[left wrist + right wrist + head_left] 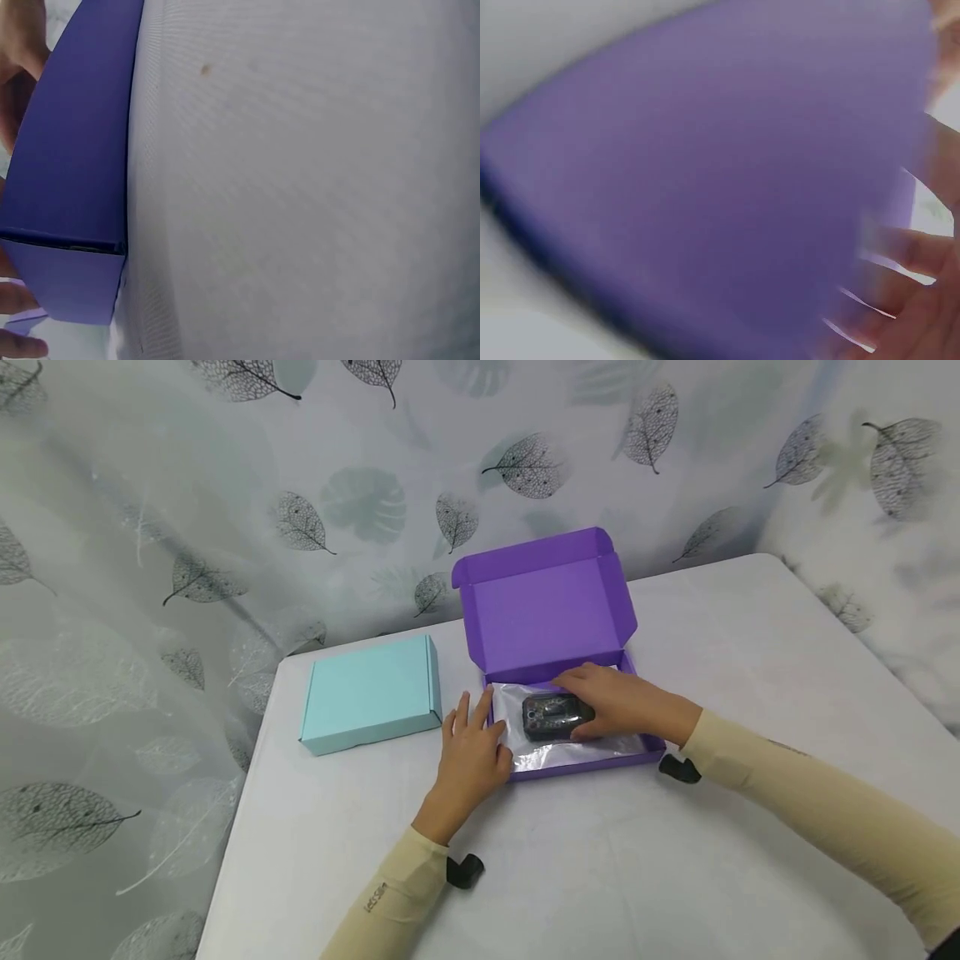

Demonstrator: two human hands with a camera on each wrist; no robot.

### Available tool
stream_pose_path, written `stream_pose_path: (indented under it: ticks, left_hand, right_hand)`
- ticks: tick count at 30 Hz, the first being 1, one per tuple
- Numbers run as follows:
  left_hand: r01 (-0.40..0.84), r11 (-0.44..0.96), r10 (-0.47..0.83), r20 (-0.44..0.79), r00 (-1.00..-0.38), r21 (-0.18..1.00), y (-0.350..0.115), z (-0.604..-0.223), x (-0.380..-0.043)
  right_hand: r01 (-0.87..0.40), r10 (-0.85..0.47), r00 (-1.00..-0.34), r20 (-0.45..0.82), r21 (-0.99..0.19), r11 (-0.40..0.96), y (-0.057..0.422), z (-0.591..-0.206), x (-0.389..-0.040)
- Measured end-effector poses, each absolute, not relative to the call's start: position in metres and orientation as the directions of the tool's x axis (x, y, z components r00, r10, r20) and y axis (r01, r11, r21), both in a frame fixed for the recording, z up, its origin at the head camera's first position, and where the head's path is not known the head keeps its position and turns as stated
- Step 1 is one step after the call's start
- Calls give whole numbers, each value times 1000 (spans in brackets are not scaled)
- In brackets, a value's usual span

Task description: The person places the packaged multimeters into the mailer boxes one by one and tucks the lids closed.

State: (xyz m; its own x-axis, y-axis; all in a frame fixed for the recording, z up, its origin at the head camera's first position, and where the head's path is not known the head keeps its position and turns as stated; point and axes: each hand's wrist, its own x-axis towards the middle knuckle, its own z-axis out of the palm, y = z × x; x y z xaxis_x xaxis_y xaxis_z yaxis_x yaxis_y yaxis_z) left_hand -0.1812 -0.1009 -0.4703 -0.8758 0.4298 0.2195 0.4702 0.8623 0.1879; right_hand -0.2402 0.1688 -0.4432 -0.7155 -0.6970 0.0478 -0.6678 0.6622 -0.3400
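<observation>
An opened purple box (585,767) stands on the table with its lid (547,610) raised at the back. Inside it, a dark, glossy, phone-sized object (546,717) with rounded corners lies over a shiny white plastic bag (536,758). My right hand (618,700) grips the dark object's right end, fingers over the far side and thumb on the near side, hiding that end. At the box's left wall my left hand (471,760) rests with spread fingers. The left wrist view shows the box's outer wall (75,135) beside the left fingertips (19,298).
To the left of the purple box a closed light-teal box (371,689) sits on the white-covered table (570,868). A leaf-patterned curtain (390,485) hangs close behind the table. Black wrist mounts (465,871) jut out below both forearms.
</observation>
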Motion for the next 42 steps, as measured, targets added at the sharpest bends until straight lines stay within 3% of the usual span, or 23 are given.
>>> stream_pose_path:
  ticks: [10, 18, 25, 33, 42]
  left_hand:
    - [487, 848, 432, 259, -864, 209, -102, -474, -180]
    - [492, 842, 457, 191, -869, 223, -101, -476, -182]
    - [485, 837, 459, 157, -875, 253, -104, -474, -183]
    - [469, 848, 449, 138, -883, 245, -104, -473, -183]
    - [485, 849, 470, 119, -875, 210, -102, -470, -183]
  right_hand:
    - [-703, -697, -710, 106, -180, 689, 208, -420, -224]
    - [-703, -703, -706, 89, -213, 679, 208, -438, -219]
    - [-741, -726, -670, 154, -204, 640, 208, -449, -216]
    - [-704, -694, -711, 118, -118, 701, 208, -451, -208]
    - [-690, -682, -723, 109, -156, 707, 210, -453, -204]
